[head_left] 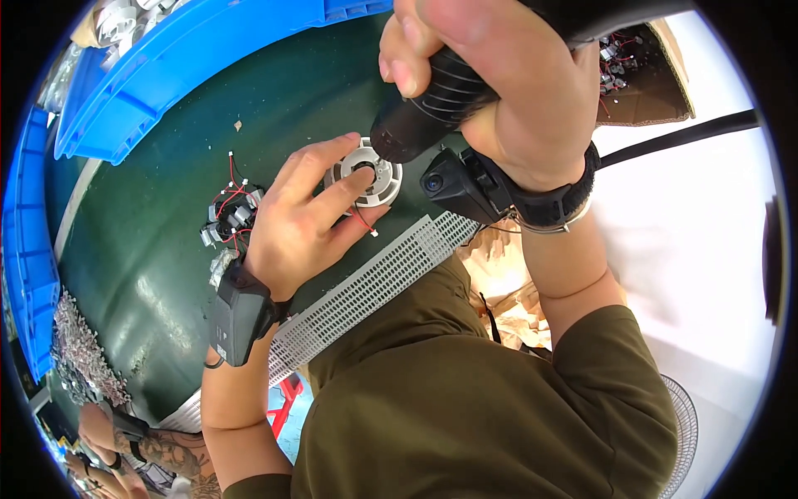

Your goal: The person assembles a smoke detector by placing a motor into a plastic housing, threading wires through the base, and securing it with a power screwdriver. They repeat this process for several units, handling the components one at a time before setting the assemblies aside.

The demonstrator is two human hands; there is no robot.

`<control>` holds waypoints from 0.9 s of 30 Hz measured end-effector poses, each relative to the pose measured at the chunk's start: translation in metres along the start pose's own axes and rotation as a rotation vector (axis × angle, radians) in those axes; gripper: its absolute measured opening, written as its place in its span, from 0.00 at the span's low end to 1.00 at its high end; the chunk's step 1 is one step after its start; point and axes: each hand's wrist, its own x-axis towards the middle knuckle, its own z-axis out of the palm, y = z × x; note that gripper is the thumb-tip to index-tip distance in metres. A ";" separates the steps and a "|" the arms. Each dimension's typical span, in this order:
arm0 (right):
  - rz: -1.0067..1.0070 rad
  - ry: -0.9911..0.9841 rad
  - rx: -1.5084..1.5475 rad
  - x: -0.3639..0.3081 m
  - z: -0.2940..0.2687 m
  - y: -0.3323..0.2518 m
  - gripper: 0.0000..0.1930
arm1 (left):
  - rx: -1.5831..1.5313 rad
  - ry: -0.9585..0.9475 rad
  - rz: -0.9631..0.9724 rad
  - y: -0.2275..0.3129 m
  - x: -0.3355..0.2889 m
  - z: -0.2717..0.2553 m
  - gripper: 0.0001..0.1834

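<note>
A white round plastic housing lies on the green work surface, and my left hand grips it with fingers over its top and thumb at its near side. A thin red and black wire ending in a small white connector trails from beneath it. My right hand is wrapped round a black electric screwdriver, which slants down so its tip end is right over the housing. Whether the bit touches a screw is hidden. Left of my left hand sits a cluster of small motors with red and black wires.
Blue plastic bins line the far and left edges. A cardboard box of wired parts is at the right. Small metal pieces are heaped at left, near a co-worker's hand. A white perforated strip edges the near side.
</note>
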 end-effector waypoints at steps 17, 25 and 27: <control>0.304 0.325 -0.243 0.015 0.035 -0.028 0.15 | -0.054 0.088 -0.078 0.003 -0.007 0.006 0.19; 0.539 0.330 -0.373 0.026 0.002 -0.007 0.18 | 0.673 0.320 -0.687 -0.088 -0.093 -0.184 0.25; 0.152 0.548 -0.447 0.023 0.026 0.010 0.26 | 0.872 0.104 -0.834 -0.120 -0.141 -0.227 0.28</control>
